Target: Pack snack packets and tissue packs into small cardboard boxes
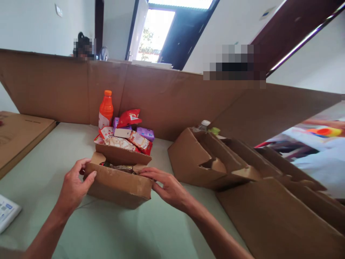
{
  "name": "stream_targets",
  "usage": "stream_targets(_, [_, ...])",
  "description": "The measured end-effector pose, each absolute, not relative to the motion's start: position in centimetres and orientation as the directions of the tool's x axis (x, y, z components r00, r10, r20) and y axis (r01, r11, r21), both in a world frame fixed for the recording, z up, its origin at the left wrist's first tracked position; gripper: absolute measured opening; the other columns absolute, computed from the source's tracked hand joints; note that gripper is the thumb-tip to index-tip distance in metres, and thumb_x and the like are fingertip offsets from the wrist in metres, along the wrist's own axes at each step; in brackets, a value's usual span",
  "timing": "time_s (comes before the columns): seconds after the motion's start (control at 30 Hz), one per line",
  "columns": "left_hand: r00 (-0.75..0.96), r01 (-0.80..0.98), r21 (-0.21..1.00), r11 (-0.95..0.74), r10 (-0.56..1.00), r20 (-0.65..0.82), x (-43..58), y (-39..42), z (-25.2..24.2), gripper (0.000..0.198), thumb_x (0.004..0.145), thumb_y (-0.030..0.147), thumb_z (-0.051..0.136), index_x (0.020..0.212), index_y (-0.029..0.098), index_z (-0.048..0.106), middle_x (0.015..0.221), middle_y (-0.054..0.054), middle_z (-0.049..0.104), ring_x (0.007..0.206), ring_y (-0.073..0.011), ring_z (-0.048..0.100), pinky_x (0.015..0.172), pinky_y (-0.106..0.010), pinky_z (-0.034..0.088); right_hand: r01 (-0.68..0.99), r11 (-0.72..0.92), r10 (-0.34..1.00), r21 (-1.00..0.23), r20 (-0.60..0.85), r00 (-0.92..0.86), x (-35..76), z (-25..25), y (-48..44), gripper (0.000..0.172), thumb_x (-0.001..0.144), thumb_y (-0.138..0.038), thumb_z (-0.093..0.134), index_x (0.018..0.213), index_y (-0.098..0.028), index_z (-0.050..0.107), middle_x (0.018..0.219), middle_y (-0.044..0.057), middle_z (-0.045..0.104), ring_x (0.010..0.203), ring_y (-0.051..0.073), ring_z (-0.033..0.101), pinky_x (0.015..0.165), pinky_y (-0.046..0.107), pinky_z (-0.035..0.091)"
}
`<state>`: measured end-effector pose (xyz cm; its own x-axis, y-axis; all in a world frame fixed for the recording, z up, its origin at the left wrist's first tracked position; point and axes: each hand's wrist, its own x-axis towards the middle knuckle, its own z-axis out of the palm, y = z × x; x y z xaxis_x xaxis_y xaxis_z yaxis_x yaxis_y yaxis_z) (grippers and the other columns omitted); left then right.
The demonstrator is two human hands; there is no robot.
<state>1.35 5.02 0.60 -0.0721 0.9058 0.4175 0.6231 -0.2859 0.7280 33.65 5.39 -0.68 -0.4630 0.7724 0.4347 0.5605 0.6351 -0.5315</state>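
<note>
A small brown cardboard box [118,185] sits on the pale green table [107,230] with its flaps partly folded in and dark packets showing inside. My left hand [74,185] grips the box's left end, thumb on the near flap and fingers curled round the corner. My right hand [167,185] lies on the box's right top edge, fingers pressing the flap down. Just behind the box lies a pile of snack packets [126,138], red, purple and white, and an orange drink bottle [106,109] stands upright behind them.
A tall cardboard wall [167,97] runs across the back of the table. Several larger open cardboard boxes [215,162] lie to the right, a clear bottle top [204,125] behind them. A flat carton [18,136] lies at left, a white printed card [7,212] near the left edge.
</note>
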Motion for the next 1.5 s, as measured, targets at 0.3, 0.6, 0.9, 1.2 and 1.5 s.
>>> stream_targets(0.3, [0.009, 0.691, 0.601, -0.402, 0.836, 0.548, 1.9, 6.4, -1.6, 0.044, 0.089, 0.030, 0.056, 0.132, 0.021, 0.056, 0.140, -0.014, 0.055, 0.131, -0.0289, 0.053, 0.111, -0.050, 0.045, 0.659, 0.526, 0.826, -0.538, 0.506, -0.247, 33.2, 0.0, 5.7, 0.051, 0.099, -0.042, 0.053, 0.146, -0.026, 0.046, 0.141, 0.013, 0.060, 0.120, 0.027, 0.063, 0.090, 0.042, 0.056])
stream_targets(0.6, [0.182, 0.571, 0.695, -0.436, 0.893, 0.411, 0.9, 7.4, -2.8, 0.040, 0.092, 0.033, 0.048, 0.127, 0.020, 0.063, 0.153, -0.016, 0.045, 0.142, -0.0328, 0.044, 0.117, -0.057, 0.036, 0.672, 0.681, 0.706, -0.291, 0.502, -0.499, 32.7, -3.4, 3.0, 0.059, 0.101, -0.055, 0.045, 0.150, -0.022, 0.044, 0.149, 0.016, 0.052, 0.142, 0.033, 0.044, 0.108, 0.052, 0.043])
stream_targets(0.9, [0.258, 0.411, 0.758, -0.506, 0.863, 0.435, 0.0, 7.3, -3.4, 0.039, 0.084, 0.040, 0.054, 0.116, 0.019, 0.064, 0.156, -0.018, 0.038, 0.145, -0.0380, 0.038, 0.116, -0.058, 0.034, 0.563, 0.720, 0.690, -0.406, 0.502, -0.521, 32.6, -4.4, 4.4, 0.065, 0.099, -0.054, 0.049, 0.156, -0.026, 0.033, 0.160, 0.013, 0.037, 0.154, 0.032, 0.019, 0.117, 0.056, 0.036])
stream_targets(1.2, [0.291, 0.658, 0.533, -0.532, 0.833, 0.471, -2.1, -1.3, -3.8, 0.070, 0.080, 0.055, 0.073, 0.139, 0.029, 0.048, 0.167, -0.017, 0.001, 0.149, -0.0459, 0.026, 0.109, -0.063, 0.040, 0.426, 0.635, 0.745, -0.645, 0.363, -0.560, 31.9, -3.3, 5.6, 0.058, 0.099, -0.054, 0.049, 0.152, -0.034, 0.044, 0.167, 0.009, 0.023, 0.149, 0.032, 0.034, 0.115, 0.054, 0.038])
stream_targets(1.5, [0.349, 0.584, 0.643, -0.496, 0.868, 0.352, -2.1, 1.0, -3.4, 0.091, 0.062, 0.040, 0.087, 0.141, 0.025, 0.043, 0.156, -0.021, 0.025, 0.145, -0.0433, 0.033, 0.112, -0.061, 0.038, 0.439, 0.581, 0.808, -0.685, 0.421, -0.413, 31.8, -7.1, 5.8, 0.055, 0.098, -0.056, 0.045, 0.150, -0.038, 0.047, 0.165, 0.006, 0.029, 0.147, 0.035, 0.035, 0.108, 0.055, 0.046])
